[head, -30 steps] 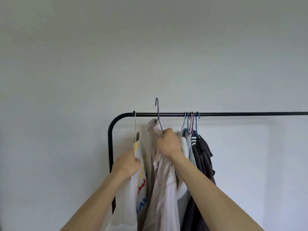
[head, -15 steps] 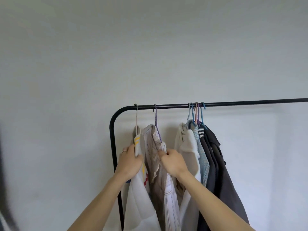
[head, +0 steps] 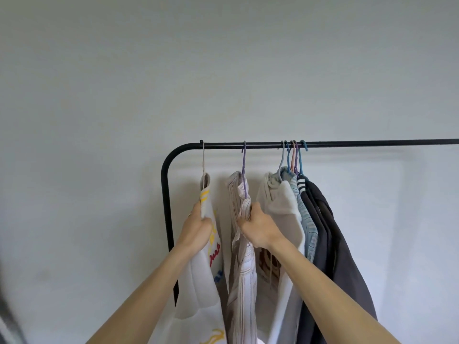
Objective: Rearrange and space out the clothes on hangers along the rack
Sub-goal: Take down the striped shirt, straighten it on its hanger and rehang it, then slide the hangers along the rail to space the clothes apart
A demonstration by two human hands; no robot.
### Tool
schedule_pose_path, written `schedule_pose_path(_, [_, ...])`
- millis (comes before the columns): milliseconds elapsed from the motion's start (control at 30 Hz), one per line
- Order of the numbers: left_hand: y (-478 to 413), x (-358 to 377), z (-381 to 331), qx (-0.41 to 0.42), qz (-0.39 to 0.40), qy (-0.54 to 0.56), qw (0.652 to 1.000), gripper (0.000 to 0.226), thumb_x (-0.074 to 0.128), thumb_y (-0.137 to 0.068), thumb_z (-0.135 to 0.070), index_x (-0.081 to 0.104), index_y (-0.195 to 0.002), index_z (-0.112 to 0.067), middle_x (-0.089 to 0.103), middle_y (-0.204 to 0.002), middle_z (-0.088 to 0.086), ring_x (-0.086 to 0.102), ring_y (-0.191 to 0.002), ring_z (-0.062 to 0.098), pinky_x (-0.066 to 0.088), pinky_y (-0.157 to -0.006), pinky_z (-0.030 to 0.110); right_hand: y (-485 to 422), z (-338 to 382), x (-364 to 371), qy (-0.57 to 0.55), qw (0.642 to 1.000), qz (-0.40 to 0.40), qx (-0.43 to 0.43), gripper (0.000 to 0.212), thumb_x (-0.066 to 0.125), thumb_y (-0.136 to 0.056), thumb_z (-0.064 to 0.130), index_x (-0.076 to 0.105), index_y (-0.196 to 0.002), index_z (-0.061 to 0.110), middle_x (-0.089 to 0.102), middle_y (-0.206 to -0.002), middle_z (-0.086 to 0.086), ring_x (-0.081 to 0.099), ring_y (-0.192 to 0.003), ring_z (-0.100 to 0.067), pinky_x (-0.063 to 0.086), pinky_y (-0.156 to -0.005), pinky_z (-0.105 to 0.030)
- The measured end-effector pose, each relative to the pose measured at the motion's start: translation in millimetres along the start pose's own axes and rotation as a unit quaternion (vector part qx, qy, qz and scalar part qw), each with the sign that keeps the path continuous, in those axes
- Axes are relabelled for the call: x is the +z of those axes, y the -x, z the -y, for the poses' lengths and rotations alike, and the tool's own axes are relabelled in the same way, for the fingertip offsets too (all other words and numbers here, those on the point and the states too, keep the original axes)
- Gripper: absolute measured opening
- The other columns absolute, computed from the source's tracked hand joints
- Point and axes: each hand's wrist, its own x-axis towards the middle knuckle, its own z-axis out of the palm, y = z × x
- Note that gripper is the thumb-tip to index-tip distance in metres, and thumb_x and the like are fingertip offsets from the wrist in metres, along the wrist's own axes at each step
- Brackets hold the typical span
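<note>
Clothes hang at the left end of the rack [head: 372, 143], seven hangers in all. The white top [head: 198, 281] on a pale hanger [head: 203, 162] sits nearest the bend. The striped shirt [head: 242, 269] on a purple hanger [head: 244, 167] hangs apart from it. Five more hooks [head: 293, 155] crowd together just right of that, carrying a cream hoodie [head: 283, 202], a blue striped shirt [head: 309, 224] and dark garments [head: 332, 239].

The left hand [head: 196, 228] is closed on the white top's shoulder. The right hand [head: 259, 228] is closed on the striped shirt just below its hook.

To do this step well, I would let the striped shirt hang where it is, since its gap to the white top looks fair, and then take the bunched five one at a time. Each is best lifted or slid by the hanger neck, not pulled by the cloth, so the garment does not slip off. The long bare bar to the right gives plenty of room.
</note>
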Motion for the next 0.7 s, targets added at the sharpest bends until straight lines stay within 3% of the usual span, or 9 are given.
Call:
schedule_pose_path(67, [0.8, -1.4, 1.8, 0.001, -0.012, 0.004, 1.0, 0.066, 0.033, -0.092, -0.005, 0.025, -0.154, -0.026, 0.046, -0.147, 0.004, 0.048, -0.128, 0.023, 0.038, -0.107, 0.035, -0.9, 0.5, 2.1, 0.001, 1.0, -0.016, -0.002, 0.028, 0.042, -0.092, 0.022, 0.037, -0.115, 0.007, 0.065, -0.1, -0.021, 0.064, -0.087, -0.039, 0.053, -0.077, -0.046])
schedule_pose_path(133, [3.3, 1.1, 1.0, 0.013, -0.026, 0.012, 0.999, 0.065, 0.032, -0.092, -0.001, 0.027, -0.153, -0.022, 0.045, -0.147, 0.004, 0.045, -0.131, 0.022, 0.035, -0.11, 0.035, -1.4, 1.4, 6.5, -0.001, 1.0, -0.027, -0.003, 0.03, 0.04, -0.092, 0.018, 0.036, -0.119, 0.005, 0.064, -0.102, -0.024, 0.063, -0.089, -0.042, 0.052, -0.078, -0.046])
schedule_pose_path(267, [2.8, 10.5, -1.1, 0.018, -0.036, 0.005, 0.999, 0.064, 0.031, -0.092, 0.002, 0.026, -0.152, -0.02, 0.049, -0.142, 0.009, 0.053, -0.111, 0.021, 0.04, -0.089, 0.026, -1.3, 2.9, 14.0, -0.011, 1.0, -0.027, 0.002, 0.029, 0.039, -0.092, 0.017, 0.037, -0.118, 0.005, 0.064, -0.102, -0.025, 0.062, -0.09, -0.042, 0.05, -0.076, -0.045])
schedule_pose_path(333, [1.0, 13.2, 0.5, 0.017, -0.033, 0.004, 0.999, 0.065, 0.031, -0.092, 0.003, 0.025, -0.153, -0.02, 0.048, -0.143, 0.01, 0.054, -0.112, 0.024, 0.039, -0.086, 0.024, -1.7, 2.7, 13.9, -0.017, 1.0, -0.022, 0.008, 0.026, 0.039, -0.092, 0.018, 0.039, -0.114, 0.006, 0.063, -0.103, -0.024, 0.061, -0.09, -0.04, 0.048, -0.074, -0.041])
schedule_pose_path(567, [-1.6, 12.2, 0.8, 0.012, -0.03, -0.001, 0.999, 0.066, 0.03, -0.092, 0.003, 0.024, -0.153, -0.02, 0.047, -0.145, 0.012, 0.049, -0.125, 0.028, 0.04, -0.096, 0.027, -0.2, -1.0, 5.6, -0.006, 1.0, -0.026, 0.009, 0.021, 0.04, -0.091, 0.017, 0.042, -0.111, 0.008, 0.063, -0.101, -0.018, 0.06, -0.09, -0.036, 0.051, -0.079, -0.044])
schedule_pose_path(700, [0.9, 15.0, -5.3, 0.005, -0.033, -0.015, 0.999, 0.067, 0.032, -0.092, 0.004, 0.019, -0.154, -0.018, 0.047, -0.144, 0.015, 0.048, -0.127, 0.032, 0.04, -0.106, 0.038, -0.4, -2.2, 7.6, -0.008, 0.999, -0.034, 0.008, 0.021, 0.04, -0.092, 0.017, 0.041, -0.11, 0.008, 0.064, -0.101, -0.018, 0.06, -0.091, -0.037, 0.05, -0.078, -0.042])
